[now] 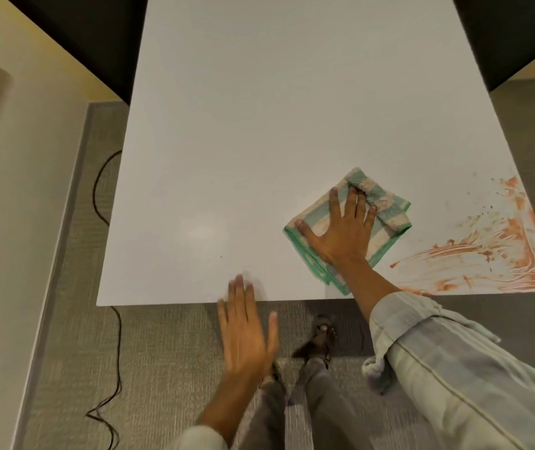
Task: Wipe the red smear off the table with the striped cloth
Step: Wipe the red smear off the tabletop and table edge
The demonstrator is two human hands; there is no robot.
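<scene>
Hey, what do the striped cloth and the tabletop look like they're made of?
Striped cloth: looks like soft terry or microfibre, matte, with a fuzzy pile and limp folds under the right hand. Table: smooth white top, probably laminate or painted board, with a faint sheen from a soft light reflection.

Black cable [103, 196] on grey carpet [168, 352]
</scene>
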